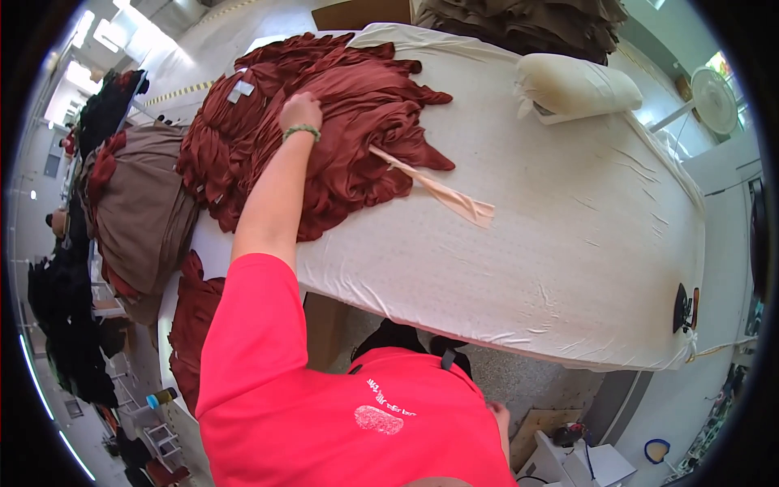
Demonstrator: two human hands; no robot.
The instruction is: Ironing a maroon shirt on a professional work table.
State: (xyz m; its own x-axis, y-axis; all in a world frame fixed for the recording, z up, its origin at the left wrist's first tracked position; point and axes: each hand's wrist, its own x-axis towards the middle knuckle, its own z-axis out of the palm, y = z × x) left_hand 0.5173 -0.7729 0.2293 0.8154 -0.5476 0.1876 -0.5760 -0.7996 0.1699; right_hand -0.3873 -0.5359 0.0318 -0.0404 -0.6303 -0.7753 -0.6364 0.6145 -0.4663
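My left arm reaches over the table to a large heap of dark red garments (357, 105). On top of the heap, my left hand (300, 111) has its fingers bent and closed on a dark red garment; the fingertips are partly hidden. A green bracelet circles that wrist. White labels (241, 89) show on the heap's far left part. From the heap's right side a pale peach cloth strip (454, 197) runs onto the white table cover. My right hand (501, 415) hangs low beside my body, mostly hidden, so its fingers cannot be read.
The white padded table (503, 268) carries a pale wrapped roll (576, 85) at its far right. What looks like a black iron (680, 308) stands at the right end. Brown cloth (142, 203) is piled at left, and more brown cloth (527, 24) beyond the far edge.
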